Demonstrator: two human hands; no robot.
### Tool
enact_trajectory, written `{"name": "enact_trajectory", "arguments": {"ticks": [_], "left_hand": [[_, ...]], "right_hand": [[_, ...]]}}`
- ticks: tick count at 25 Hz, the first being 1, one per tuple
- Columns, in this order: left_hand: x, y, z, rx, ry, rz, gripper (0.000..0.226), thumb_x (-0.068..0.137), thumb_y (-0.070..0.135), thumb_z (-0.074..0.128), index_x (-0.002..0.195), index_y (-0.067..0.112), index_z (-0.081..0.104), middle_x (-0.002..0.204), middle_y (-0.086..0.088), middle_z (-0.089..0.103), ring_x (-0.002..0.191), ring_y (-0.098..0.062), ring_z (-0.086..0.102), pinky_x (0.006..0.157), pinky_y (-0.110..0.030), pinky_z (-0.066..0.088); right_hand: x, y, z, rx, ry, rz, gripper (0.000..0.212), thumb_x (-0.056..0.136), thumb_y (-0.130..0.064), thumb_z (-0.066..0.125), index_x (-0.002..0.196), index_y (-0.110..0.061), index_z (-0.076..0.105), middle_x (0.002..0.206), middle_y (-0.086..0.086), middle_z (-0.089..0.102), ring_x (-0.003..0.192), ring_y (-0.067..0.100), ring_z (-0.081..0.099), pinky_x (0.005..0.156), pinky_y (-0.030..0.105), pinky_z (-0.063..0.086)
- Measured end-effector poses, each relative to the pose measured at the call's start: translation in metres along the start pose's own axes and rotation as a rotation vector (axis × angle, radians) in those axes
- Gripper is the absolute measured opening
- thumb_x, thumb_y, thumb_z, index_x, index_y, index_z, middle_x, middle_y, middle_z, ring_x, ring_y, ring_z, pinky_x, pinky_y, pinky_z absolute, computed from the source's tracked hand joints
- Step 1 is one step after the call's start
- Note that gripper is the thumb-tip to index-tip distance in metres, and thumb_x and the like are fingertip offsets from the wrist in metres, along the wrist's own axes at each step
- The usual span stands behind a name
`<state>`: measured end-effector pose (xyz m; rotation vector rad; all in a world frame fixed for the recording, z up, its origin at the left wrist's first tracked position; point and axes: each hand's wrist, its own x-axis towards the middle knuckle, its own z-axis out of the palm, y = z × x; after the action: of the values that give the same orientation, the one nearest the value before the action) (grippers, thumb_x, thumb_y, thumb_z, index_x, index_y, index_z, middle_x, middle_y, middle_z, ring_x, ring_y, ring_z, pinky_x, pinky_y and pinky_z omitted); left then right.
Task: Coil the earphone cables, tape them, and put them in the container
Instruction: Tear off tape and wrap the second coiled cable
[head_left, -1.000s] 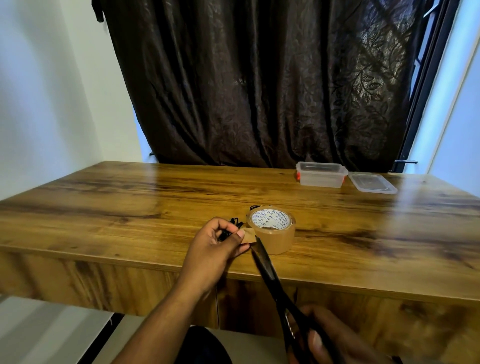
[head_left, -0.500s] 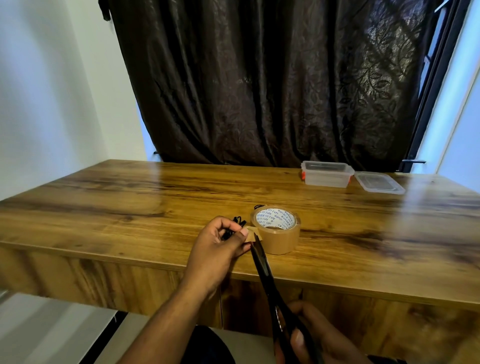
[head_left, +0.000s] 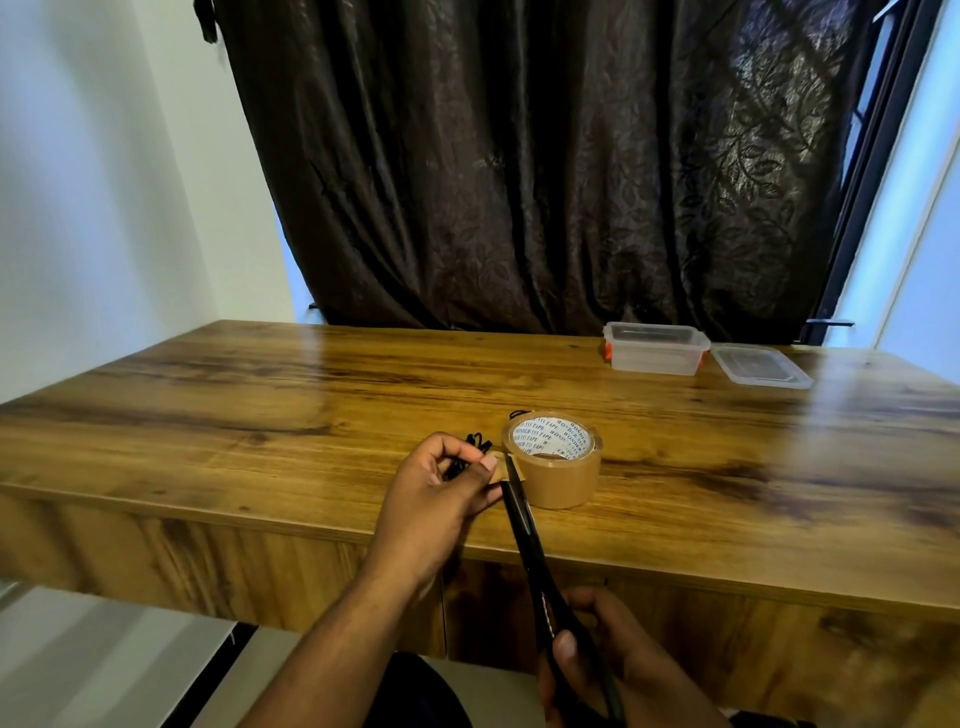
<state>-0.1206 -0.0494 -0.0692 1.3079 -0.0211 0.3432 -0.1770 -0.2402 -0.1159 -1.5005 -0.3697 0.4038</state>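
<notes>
Left fingers (head_left: 485, 464) pinch cable coil (head_left: 466, 455) – mostly hidden; right hand (head_left: 597, 654) grips scissors (head_left: 530, 540), handles unseen.

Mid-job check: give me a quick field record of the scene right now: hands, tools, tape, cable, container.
left hand: pinching the coiled earphone cable and the pulled tape end beside the roll
right hand: gripping the scissors handles near the table edge
scissors: blades open at the tape strip between left hand and roll
tape roll: brown, lying flat on the table
container: clear, open, far right of table
lid: off, lying right of the container
stage: tape strip not visibly cut yet
</notes>
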Motion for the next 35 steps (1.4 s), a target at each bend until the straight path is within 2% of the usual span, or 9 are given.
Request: {"name": "enact_trajectory", "arguments": {"ticks": [4,8,11,15,18,20,23,28,35], "left_hand": [[0.0,0.001,0.002,-0.012,0.009,-0.005,0.01,0.088,0.002,0.066,0.083,0.008,0.059,0.091,-0.009,0.058,0.081,-0.017,0.067,0.072,-0.026,0.058],[0.0,0.003,0.003,-0.03,0.013,-0.005,0.01,0.089,0.001,0.064,0.085,0.006,0.057,0.089,-0.008,0.058,0.084,-0.022,0.066,0.072,-0.026,0.059],[0.001,0.003,0.003,-0.029,0.031,-0.016,0.008,0.089,0.002,0.065,0.087,0.005,0.058,0.089,-0.009,0.059,0.086,-0.027,0.067,0.07,-0.025,0.058],[0.001,0.004,0.003,-0.051,0.037,-0.035,0.007,0.09,0.0,0.063,0.089,0.003,0.057,0.094,-0.013,0.064,0.091,-0.032,0.07,0.074,-0.03,0.06],[0.001,0.003,0.003,-0.052,0.034,-0.035,0.008,0.09,0.0,0.063,0.088,0.004,0.057,0.095,-0.014,0.064,0.094,-0.032,0.071,0.077,-0.033,0.06],[0.002,0.003,0.002,-0.042,0.039,-0.038,0.007,0.09,0.001,0.064,0.088,0.004,0.058,0.097,-0.014,0.065,0.095,-0.033,0.071,0.079,-0.034,0.059],[0.002,0.003,0.002,-0.039,0.036,-0.049,0.007,0.09,0.002,0.064,0.088,0.004,0.058,0.1,-0.017,0.065,0.097,-0.035,0.071,0.079,-0.035,0.059],[0.001,0.007,0.003,-0.037,0.033,-0.065,0.007,0.09,0.0,0.062,0.088,0.003,0.057,0.102,-0.021,0.064,0.098,-0.036,0.07,0.081,-0.037,0.059],[0.003,0.007,0.001,-0.028,0.024,-0.067,0.006,0.09,0.001,0.063,0.087,0.004,0.058,0.099,-0.017,0.063,0.098,-0.035,0.07,0.08,-0.035,0.059]], "right_hand": [[-0.003,0.0,0.002,-0.099,0.028,-0.015,0.095,0.047,-0.069,0.082,0.112,-0.008,0.048,0.07,0.008,0.071,0.063,0.016,0.067,0.063,0.027,0.053],[-0.008,-0.006,-0.007,-0.155,0.02,0.021,0.032,0.087,-0.016,0.066,0.111,-0.008,0.048,0.067,0.006,0.072,0.062,0.014,0.067,0.063,0.025,0.052],[-0.013,-0.013,-0.016,-0.212,-0.009,0.055,0.053,0.069,-0.04,0.076,0.109,-0.012,0.055,0.072,0.002,0.073,0.067,0.009,0.07,0.067,0.019,0.051],[-0.024,-0.018,-0.046,-0.261,0.013,0.155,0.033,0.061,-0.002,0.087,0.086,-0.011,0.067,0.075,0.005,0.072,0.064,-0.003,0.069,0.064,0.011,0.05],[-0.049,-0.034,-0.077,-0.313,0.169,0.105,0.051,0.034,-0.016,0.101,0.079,-0.018,0.076,0.072,0.017,0.072,0.056,0.017,0.07,0.068,0.027,0.058],[-0.06,-0.056,-0.088,-0.323,0.299,-0.018,0.03,0.066,-0.003,0.086,0.077,-0.028,0.073,0.065,0.026,0.067,0.042,0.031,0.062,0.045,0.03,0.054],[-0.051,-0.087,-0.11,-0.337,0.442,0.031,0.01,0.078,-0.01,0.069,0.086,-0.014,0.064,0.06,0.022,0.065,0.036,0.03,0.054,0.036,0.027,0.044],[0.018,-0.102,-0.14,-1.17,0.528,0.134,0.017,0.092,-0.03,0.064,0.099,-0.016,0.058,0.081,0.006,0.064,0.07,0.022,0.062,0.057,0.033,0.049],[0.083,-0.105,-0.154,-1.472,0.517,0.248,0.03,0.091,-0.036,0.062,0.11,-0.012,0.061,0.081,0.0,0.056,0.079,0.016,0.059,0.067,0.026,0.049]]}}
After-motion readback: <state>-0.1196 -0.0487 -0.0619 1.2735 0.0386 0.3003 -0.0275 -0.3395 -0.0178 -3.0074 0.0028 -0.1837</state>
